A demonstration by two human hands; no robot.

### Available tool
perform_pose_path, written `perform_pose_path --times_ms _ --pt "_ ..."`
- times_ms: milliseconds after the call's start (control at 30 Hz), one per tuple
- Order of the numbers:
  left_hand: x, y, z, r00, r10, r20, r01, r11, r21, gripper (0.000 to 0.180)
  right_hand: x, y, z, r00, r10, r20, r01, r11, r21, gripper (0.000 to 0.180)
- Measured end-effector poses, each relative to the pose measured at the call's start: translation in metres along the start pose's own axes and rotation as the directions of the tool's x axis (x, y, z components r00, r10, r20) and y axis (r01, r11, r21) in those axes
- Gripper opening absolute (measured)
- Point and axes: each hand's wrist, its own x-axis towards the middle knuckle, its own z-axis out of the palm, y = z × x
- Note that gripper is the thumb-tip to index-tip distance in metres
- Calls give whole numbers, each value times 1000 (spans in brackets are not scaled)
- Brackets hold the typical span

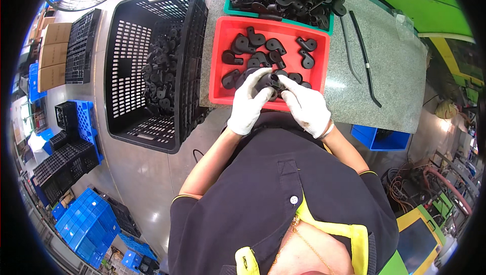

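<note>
Left grip and right grip both clamp the part; hold it steady and low over the tray.

As I observe it from the room, the camera is mounted on the person's head, as the left unit of a side-by-side pair. Orientation: downward, upright and unmirrored. Range: close; the collar sits nearest the lens, at the lower edge, and the shirt fills the lower centre. The left hand and right hand lie farther out, near mid-frame. The table is viewed from above, in the upper half. Lens: wide fisheye; coverage takes in floor at the left and ends in dark, curved borders at both sides.
</note>
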Motion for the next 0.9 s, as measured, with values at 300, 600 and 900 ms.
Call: perform_pose_path --times_ms 300,600,900 --pt "-5 7 7 996 24 -88 -32 995 -98 35 1 -1 -3 994 -105 34 110 965 -237 41" --pt "-5 -1 7 993 67 -94 -75 993 -86 26 -4 -4 2 986 -156 -63 139 967 -214 38" --pt "-6 -6 7 993 44 -107 -54 994 -92 26 -8 -10 7 994 -86 -67 62 950 -307 38"
